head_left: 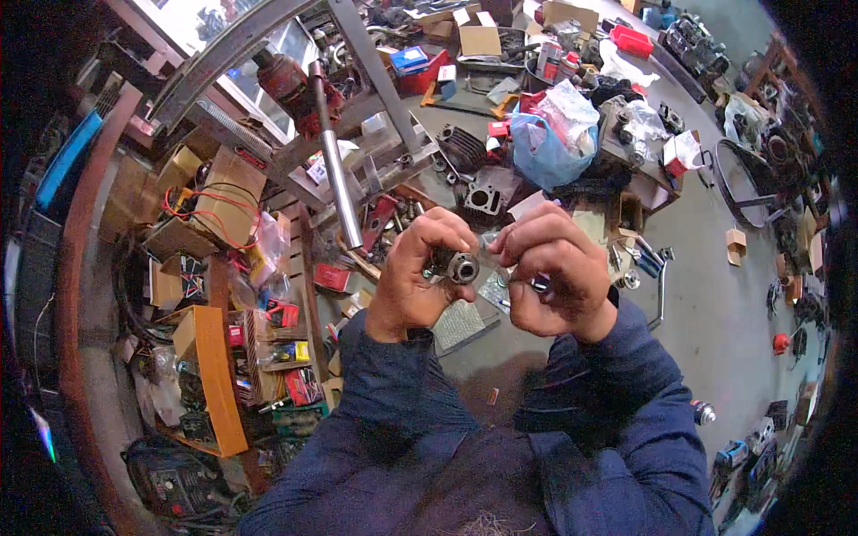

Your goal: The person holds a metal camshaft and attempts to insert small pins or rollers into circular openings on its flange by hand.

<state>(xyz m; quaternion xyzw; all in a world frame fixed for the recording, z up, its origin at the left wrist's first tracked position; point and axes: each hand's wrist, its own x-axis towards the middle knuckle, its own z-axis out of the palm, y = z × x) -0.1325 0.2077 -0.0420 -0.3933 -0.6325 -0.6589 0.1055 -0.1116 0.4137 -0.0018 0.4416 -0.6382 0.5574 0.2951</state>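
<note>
My left hand (pixel 404 284) is closed round a small cylindrical metal part (pixel 464 268), its ringed end with a dark central hole facing up between thumb and fingers. Close beside it, my right hand (pixel 567 272) is curled with the fingertips drawn toward the thumb. A small shiny glint (pixel 541 282) shows inside those fingers, too little of it to name. The two hands are a short gap apart in front of my chest. Beyond them a metal engine cylinder block (pixel 483 198) with a large round bore lies among other parts.
A metal frame with a red hydraulic jack (pixel 290 85) and a long steel bar (pixel 340 188) stands at the upper left. A blue plastic bag (pixel 554 147) sits beyond my hands. Boxes, including an orange one (pixel 219 384), crowd the left. Grey floor (pixel 693 330) extends to the right.
</note>
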